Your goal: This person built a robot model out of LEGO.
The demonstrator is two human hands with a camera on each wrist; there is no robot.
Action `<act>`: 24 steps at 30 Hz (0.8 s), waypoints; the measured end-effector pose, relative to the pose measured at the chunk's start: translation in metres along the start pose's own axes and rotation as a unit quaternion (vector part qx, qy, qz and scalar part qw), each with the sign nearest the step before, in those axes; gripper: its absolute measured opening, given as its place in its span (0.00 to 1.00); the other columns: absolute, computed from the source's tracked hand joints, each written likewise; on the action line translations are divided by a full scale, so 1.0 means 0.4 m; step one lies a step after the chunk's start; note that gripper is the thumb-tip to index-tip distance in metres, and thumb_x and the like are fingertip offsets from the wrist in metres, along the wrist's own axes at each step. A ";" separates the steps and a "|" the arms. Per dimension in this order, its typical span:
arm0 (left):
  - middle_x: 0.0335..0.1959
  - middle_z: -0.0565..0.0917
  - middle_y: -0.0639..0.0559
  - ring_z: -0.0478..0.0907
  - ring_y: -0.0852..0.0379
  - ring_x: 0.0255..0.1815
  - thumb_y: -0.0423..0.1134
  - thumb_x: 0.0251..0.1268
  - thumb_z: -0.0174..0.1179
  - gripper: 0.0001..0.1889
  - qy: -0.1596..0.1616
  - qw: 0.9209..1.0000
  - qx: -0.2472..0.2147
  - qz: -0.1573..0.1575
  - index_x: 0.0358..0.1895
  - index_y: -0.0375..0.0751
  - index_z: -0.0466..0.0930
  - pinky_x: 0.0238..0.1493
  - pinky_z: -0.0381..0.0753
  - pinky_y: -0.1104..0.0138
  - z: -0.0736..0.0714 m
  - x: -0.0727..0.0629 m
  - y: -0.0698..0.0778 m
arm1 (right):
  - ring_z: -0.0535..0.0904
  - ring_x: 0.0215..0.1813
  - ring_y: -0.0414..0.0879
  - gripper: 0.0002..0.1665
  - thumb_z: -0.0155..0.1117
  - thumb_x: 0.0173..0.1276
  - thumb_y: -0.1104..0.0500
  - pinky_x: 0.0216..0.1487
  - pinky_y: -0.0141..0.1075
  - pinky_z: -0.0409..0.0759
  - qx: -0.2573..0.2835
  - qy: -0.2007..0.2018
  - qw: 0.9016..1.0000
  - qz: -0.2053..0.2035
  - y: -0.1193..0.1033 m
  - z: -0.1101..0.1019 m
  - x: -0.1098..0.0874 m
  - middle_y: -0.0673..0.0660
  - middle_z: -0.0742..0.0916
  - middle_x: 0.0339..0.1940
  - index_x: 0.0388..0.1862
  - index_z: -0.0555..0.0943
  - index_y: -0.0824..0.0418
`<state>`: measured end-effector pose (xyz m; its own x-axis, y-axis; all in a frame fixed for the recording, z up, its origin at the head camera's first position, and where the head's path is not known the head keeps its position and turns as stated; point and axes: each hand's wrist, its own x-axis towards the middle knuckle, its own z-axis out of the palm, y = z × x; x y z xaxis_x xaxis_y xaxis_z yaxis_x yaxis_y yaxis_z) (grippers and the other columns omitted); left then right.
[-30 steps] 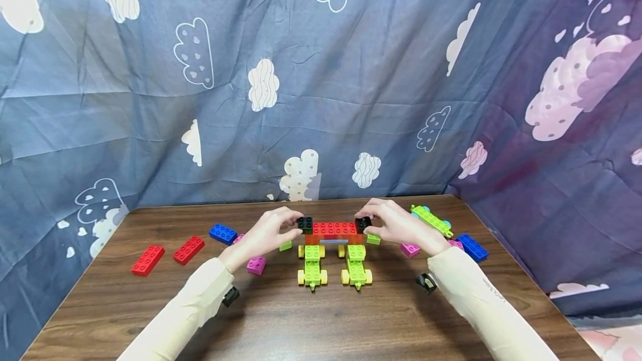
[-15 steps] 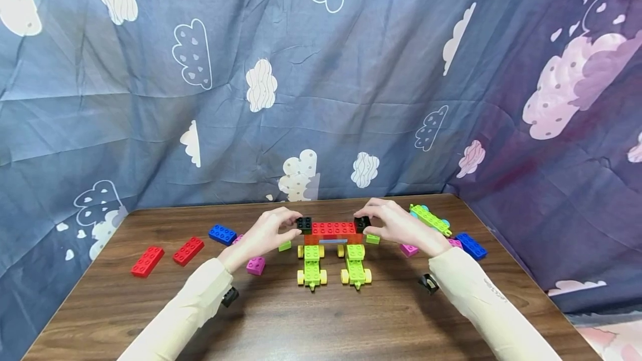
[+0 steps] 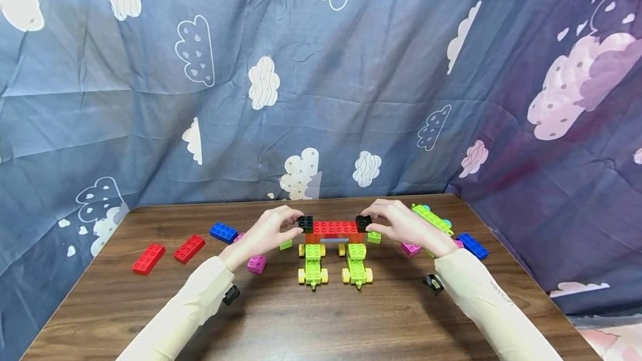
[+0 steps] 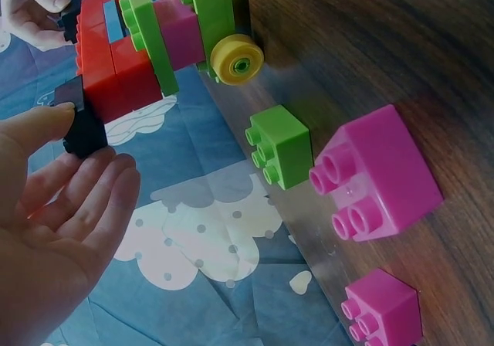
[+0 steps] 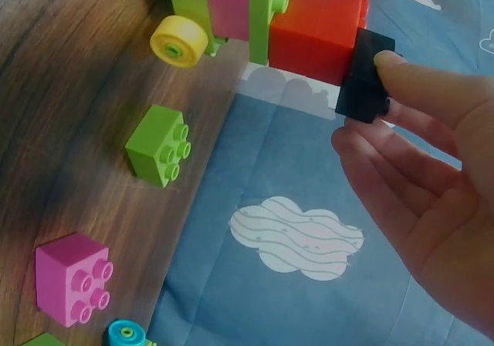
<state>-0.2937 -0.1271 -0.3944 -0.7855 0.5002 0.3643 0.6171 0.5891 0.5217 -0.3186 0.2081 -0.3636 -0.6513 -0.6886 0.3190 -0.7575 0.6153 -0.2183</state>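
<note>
A built structure stands mid-table: red bricks (image 3: pixel 335 228) on top, a green plate (image 4: pixel 145 33) and a pink brick (image 4: pixel 179 31) below, over two green wheeled bases (image 3: pixel 313 269) with yellow wheels. My left hand (image 3: pixel 276 229) pinches a black brick (image 4: pixel 80 116) at the red row's left end, thumb on one face and fingers beneath. At the right end, my right hand (image 3: pixel 401 224) pinches another black brick (image 5: pixel 366 76) between thumb and fingers. Both black bricks sit on the ends of the red row, one stud layer up. The fingertips behind them are partly hidden.
Red bricks (image 3: pixel 149 258) and a blue brick (image 3: pixel 223 232) lie left; a second blue brick (image 3: pixel 472 245) lies right. Loose green (image 4: pixel 280 147) and pink bricks (image 4: pixel 378 176) flank the structure. A green base with blue wheels (image 3: pixel 432 219) stands back right. A cloud-print curtain (image 3: pixel 321 82) hangs behind.
My right hand has shifted slightly right, and more of its black brick shows. The left hand and the structure stay in place; the head view has moved a little.
</note>
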 end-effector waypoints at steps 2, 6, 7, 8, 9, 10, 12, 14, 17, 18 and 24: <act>0.45 0.85 0.46 0.82 0.53 0.45 0.38 0.66 0.64 0.16 0.001 1.000 0.003 0.001 0.54 0.38 0.81 0.52 0.85 0.57 0.000 0.002 0.001 | 0.80 0.39 0.42 0.15 0.72 0.63 0.59 0.40 0.35 0.80 -0.005 0.004 1.000 -0.004 0.000 -0.003 0.002 0.51 0.86 0.36 0.48 0.85 0.62; 0.45 0.85 0.47 0.82 0.53 0.45 0.38 0.66 0.64 0.16 0.002 1.000 0.007 0.003 0.54 0.38 0.81 0.51 0.85 0.57 0.000 0.005 0.002 | 0.81 0.38 0.45 0.15 0.72 0.62 0.59 0.39 0.36 0.79 -0.011 0.006 1.000 -0.014 -0.002 -0.010 0.005 0.52 0.85 0.35 0.46 0.85 0.63; 0.44 0.85 0.47 0.82 0.53 0.44 0.38 0.66 0.64 0.15 0.003 1.000 0.008 0.003 0.54 0.37 0.81 0.51 0.85 0.57 0.000 0.005 0.002 | 0.81 0.38 0.45 0.15 0.72 0.62 0.59 0.39 0.36 0.79 -0.012 0.004 1.000 -0.015 -0.002 -0.010 0.006 0.53 0.86 0.35 0.46 0.85 0.63; 0.44 0.85 0.46 0.82 0.53 0.44 0.38 0.66 0.65 0.15 0.004 1.000 0.008 0.003 0.54 0.37 0.81 0.51 0.85 0.57 0.000 0.005 0.003 | 0.81 0.38 0.46 0.15 0.72 0.62 0.59 0.40 0.36 0.79 -0.012 0.003 1.000 -0.016 -0.003 -0.011 0.007 0.53 0.86 0.35 0.46 0.85 0.63; 0.44 0.85 0.46 0.82 0.53 0.44 0.38 0.66 0.64 0.15 0.005 1.000 0.009 0.004 0.54 0.37 0.81 0.51 0.85 0.57 0.000 0.004 0.003 | 0.81 0.38 0.46 0.15 0.72 0.62 0.59 0.40 0.37 0.80 -0.012 0.001 1.000 -0.016 -0.004 -0.012 0.008 0.53 0.86 0.36 0.46 0.85 0.64; 0.44 0.85 0.46 0.83 0.53 0.44 0.38 0.66 0.65 0.15 0.005 1.000 0.010 0.003 0.54 0.37 0.81 0.51 0.85 0.57 0.000 0.003 0.004 | 0.81 0.38 0.46 0.15 0.72 0.62 0.59 0.40 0.37 0.80 -0.012 -0.001 1.000 -0.015 -0.005 -0.012 0.009 0.53 0.86 0.36 0.46 0.85 0.63; 0.45 0.85 0.46 0.83 0.53 0.44 0.38 0.66 0.64 0.15 0.005 1.000 0.007 0.002 0.54 0.37 0.81 0.51 0.85 0.57 -0.001 0.001 0.004 | 0.82 0.39 0.46 0.15 0.72 0.62 0.59 0.41 0.37 0.80 -0.012 -0.006 1.000 -0.011 -0.006 -0.012 0.010 0.53 0.86 0.37 0.47 0.85 0.63; 0.45 0.85 0.45 0.83 0.51 0.45 0.38 0.66 0.64 0.16 0.004 1.000 0.003 0.002 0.54 0.37 0.81 0.51 0.84 0.55 -0.001 0.000 0.005 | 0.82 0.40 0.46 0.15 0.72 0.62 0.59 0.41 0.37 0.80 -0.010 -0.011 1.000 -0.004 -0.006 -0.012 0.010 0.53 0.86 0.37 0.48 0.85 0.63; 0.45 0.85 0.44 0.83 0.48 0.45 0.38 0.66 0.64 0.16 0.003 1.000 -0.004 0.001 0.54 0.36 0.81 0.51 0.84 0.54 0.000 -0.001 0.004 | 0.81 0.40 0.45 0.16 0.71 0.63 0.59 0.41 0.37 0.80 -0.008 -0.015 1.000 0.003 -0.007 -0.011 0.007 0.53 0.86 0.38 0.48 0.85 0.63; 0.45 0.85 0.43 0.83 0.48 0.45 0.38 0.66 0.64 0.16 0.002 1.000 -0.005 0.002 0.54 0.36 0.81 0.52 0.84 0.53 0.001 -0.001 0.004 | 0.81 0.40 0.45 0.16 0.71 0.63 0.59 0.41 0.36 0.80 -0.006 -0.016 1.000 0.005 -0.007 -0.011 0.006 0.53 0.86 0.38 0.49 0.85 0.63; 0.45 0.85 0.44 0.84 0.48 0.46 0.38 0.67 0.64 0.16 0.000 1.000 -0.004 -0.001 0.55 0.36 0.81 0.52 0.84 0.54 0.001 -0.001 0.002 | 0.81 0.39 0.44 0.15 0.71 0.64 0.60 0.41 0.36 0.80 -0.004 -0.013 1.000 0.013 -0.009 -0.008 0.001 0.52 0.86 0.37 0.49 0.85 0.62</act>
<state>-0.2928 -0.1266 -0.3946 -0.7870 0.4992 0.3625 0.6148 0.5857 0.5281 -0.3161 0.2069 -0.3598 -0.6722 -0.6819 0.2885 -0.7396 0.6367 -0.2183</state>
